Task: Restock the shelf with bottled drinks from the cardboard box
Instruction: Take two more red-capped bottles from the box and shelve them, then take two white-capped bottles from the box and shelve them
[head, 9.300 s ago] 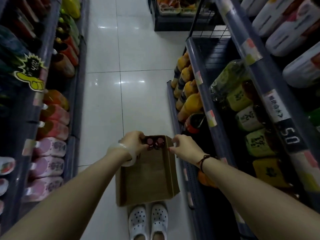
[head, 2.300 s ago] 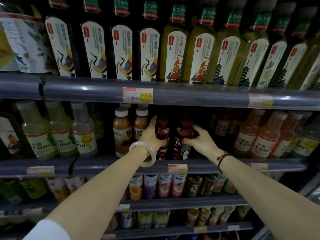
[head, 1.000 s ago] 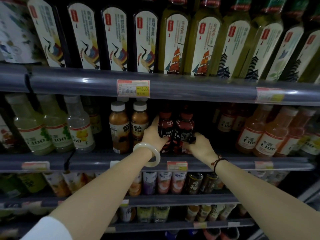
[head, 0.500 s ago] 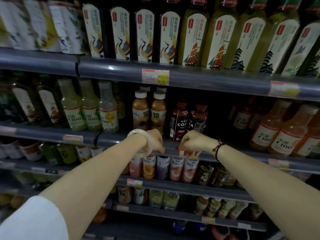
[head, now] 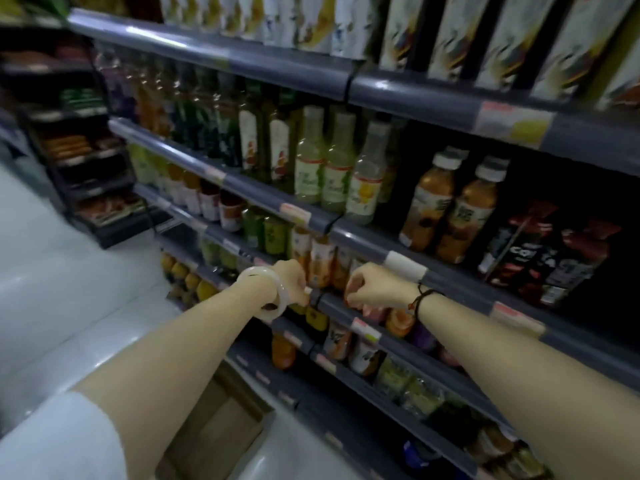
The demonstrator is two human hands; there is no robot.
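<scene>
Frame is tilted and motion-blurred. Shelf rails (head: pixel 363 242) run diagonally from upper left to lower right, w/ the white floor (head: pixel 69 289) open across the left half: plenty of free room there. Cardboard box (head: pixel 221 431) sits on the floor at bottom centre, right against the lowest shelf edge, partly hidden behind the left forearm. Two dark red-capped bottles (head: pixel 550 258) stand on the shelf at mid right, beside two amber white-capped bottles (head: pixel 450 206). Both hands are in front of the rail below, at frame centre, apart from those bottles. Left hand (head: pixel 294 282), white bangle at the wrist, fingers curled loosely, holds nothing. Right hand (head: pixel 374 289), dark cord at the wrist, also loosely curled & empty, fingertips near the rail edge; contact unclear.
</scene>
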